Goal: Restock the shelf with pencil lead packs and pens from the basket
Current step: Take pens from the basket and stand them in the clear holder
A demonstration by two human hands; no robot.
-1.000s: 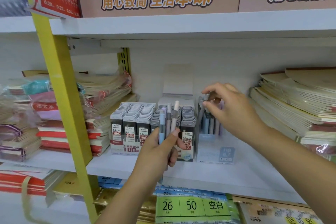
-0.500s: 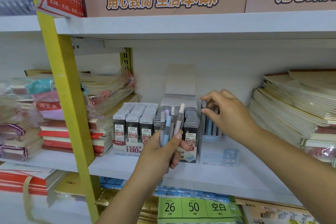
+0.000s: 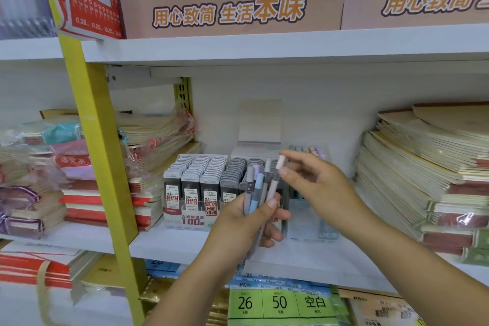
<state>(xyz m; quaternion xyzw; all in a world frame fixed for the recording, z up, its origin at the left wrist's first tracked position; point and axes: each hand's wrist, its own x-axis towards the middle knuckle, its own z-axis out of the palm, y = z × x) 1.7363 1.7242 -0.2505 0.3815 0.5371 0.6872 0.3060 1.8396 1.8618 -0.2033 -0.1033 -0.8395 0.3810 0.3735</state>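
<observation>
"Since you stand closer, what has the left hand (image 3: 251,222) got?"

"A fistful of pens (image 3: 258,185), held upright, fingers and thumb curled round the barrels. It holds them in front of the middle shelf (image 3: 169,243), right before the display."

"And the right hand (image 3: 320,185)?"

"Thumb and forefinger pinch the top of the pinkish pen (image 3: 274,182), the rightmost one in the bunch. Its other fingers hang loosely curled behind."

"Where are the pencil lead packs (image 3: 197,180)?"

"On that same shelf, standing upright in close rows in their tray (image 3: 190,219), labels facing out. The nearest rows are partly hidden behind the left hand and its bunch."

"Anything beside them?"

"Just to the right stands a clear box (image 3: 312,222). A few pastel caps (image 3: 308,149) show at its top, above the right hand's knuckles. I cannot tell how full it is, since the hand covers most of it."

"And round about?"

"Stacked notebooks (image 3: 423,172) lie on the right, and wrapped bundles (image 3: 79,188) lie on the left, beyond the yellow upright (image 3: 98,167). Brown cartons (image 3: 230,8) sit on the board above. A green label (image 3: 280,302) reading 26 and 50 shows below the shelf edge."
</observation>
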